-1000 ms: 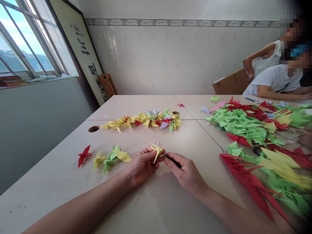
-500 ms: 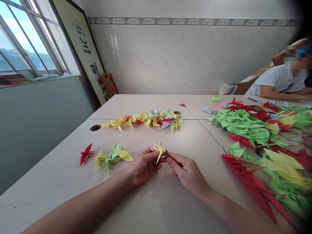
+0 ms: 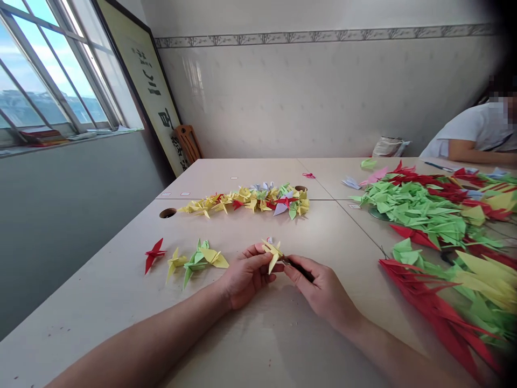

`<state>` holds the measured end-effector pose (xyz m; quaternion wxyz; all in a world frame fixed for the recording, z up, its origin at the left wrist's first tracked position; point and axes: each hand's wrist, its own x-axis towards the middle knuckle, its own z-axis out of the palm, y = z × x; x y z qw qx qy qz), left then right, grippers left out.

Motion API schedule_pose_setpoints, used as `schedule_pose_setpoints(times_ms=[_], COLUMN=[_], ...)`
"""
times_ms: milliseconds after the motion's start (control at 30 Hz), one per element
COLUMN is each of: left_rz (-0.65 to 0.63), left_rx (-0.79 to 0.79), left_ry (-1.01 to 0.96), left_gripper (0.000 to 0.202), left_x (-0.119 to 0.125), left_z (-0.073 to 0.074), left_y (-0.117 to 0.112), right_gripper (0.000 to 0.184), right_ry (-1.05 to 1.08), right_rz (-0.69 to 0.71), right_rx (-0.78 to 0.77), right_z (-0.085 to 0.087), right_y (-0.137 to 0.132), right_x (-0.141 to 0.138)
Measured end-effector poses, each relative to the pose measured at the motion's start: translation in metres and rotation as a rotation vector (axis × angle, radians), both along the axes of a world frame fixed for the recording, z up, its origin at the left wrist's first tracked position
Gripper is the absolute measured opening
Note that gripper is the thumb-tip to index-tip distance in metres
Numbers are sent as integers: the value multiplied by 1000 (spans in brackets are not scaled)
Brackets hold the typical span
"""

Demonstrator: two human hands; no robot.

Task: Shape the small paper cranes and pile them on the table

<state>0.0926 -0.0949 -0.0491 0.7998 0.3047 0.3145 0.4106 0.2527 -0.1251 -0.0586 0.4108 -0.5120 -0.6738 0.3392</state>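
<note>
Nearest to the camera, the person's two bare forearms enter from the bottom edge, and the left hand (image 3: 247, 276) and the right hand (image 3: 323, 288) meet above a pale laminate table (image 3: 117, 291). The left hand is closed around the underside of a yellow origami crane (image 3: 271, 254) and holds it up off the table. The right hand pinches a thin dark tool (image 3: 301, 268) between thumb and fingers, and the tool's end reaches to the crane. I cannot tell what kind of tool it is, because the fingers and the paper hide much of it.

Just left of the hands lies a short group of four cranes: a red crane (image 3: 153, 255), a yellow crane (image 3: 175, 264), a green crane (image 3: 196, 264) and another yellow crane (image 3: 214, 257). Farther away, a long line of mixed cranes (image 3: 242, 200) stretches across the table. So far, many cranes are folded and laid out, and the short group is the smallest.

On the right, large heaps of green cranes (image 3: 412, 210) and red cranes (image 3: 428, 302) run past the picture edge, so I cannot count them. Whether thread joins any cranes is too hard to see. Beyond them, a co-worker (image 3: 472, 132) sits with a forearm on the table.
</note>
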Motion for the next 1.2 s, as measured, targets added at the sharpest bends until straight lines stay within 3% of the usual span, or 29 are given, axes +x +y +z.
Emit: schedule_pose_setpoints(times_ms=[167,267,400,467,567,700,900,1000,1200], left_rz=[43,33,51,48,-24,-74,100,144,21], left_rx=[60,362,866,986,963,816,844,957,1059], left_ry=[116,384,938,1220,1498,1624,1885,1869,1762], left_gripper=[24,18,7,9,12,8,25,28,35], left_x=[-1,-11,-41,-59,-84,-109,-128,-123,-98], left_z=[2,16,50,64,75,82,96,88,59], left_y=[1,9,24,31,39,48,62,85,149], right_gripper=[36,40,43,43,42,41,41,39,36], right_ry=[44,78,134,134,122,111,102,104,114], right_rz=[-93,-111,-107,-104,-109,-97,-91,-79,-47], right_rx=[-31,-85,-127,-124,-119,-107,-116,-106,-87], right_z=[-4,-6,-6,-6,-7,-8,-6,-6,-5], right_y=[6,10,11,10,10,10,9,9,9], right_x=[7,12,13,12,12,12,10,10,9])
